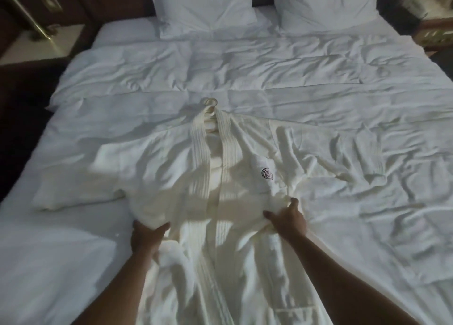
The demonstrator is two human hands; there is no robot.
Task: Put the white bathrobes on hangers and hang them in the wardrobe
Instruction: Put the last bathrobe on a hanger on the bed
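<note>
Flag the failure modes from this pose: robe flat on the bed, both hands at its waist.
1. The hanger's ring only peeks out at the collar; lifting the bathrobe by the waist could let the hanger slip out.
2. The left hand and right hand grip cloth only, so the shoulders may sag off.
3. The robe is near white on a white duvet; a grab could catch bedding too.

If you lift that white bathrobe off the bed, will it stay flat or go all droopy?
Probably droopy: the bathrobe already lies in soft folds and bunches where the left hand and right hand grip its sides. It looks thick, so likely a bit heavy. The hanger ring at the collar suggests a hanger inside, which should keep the shoulders spread.
</note>
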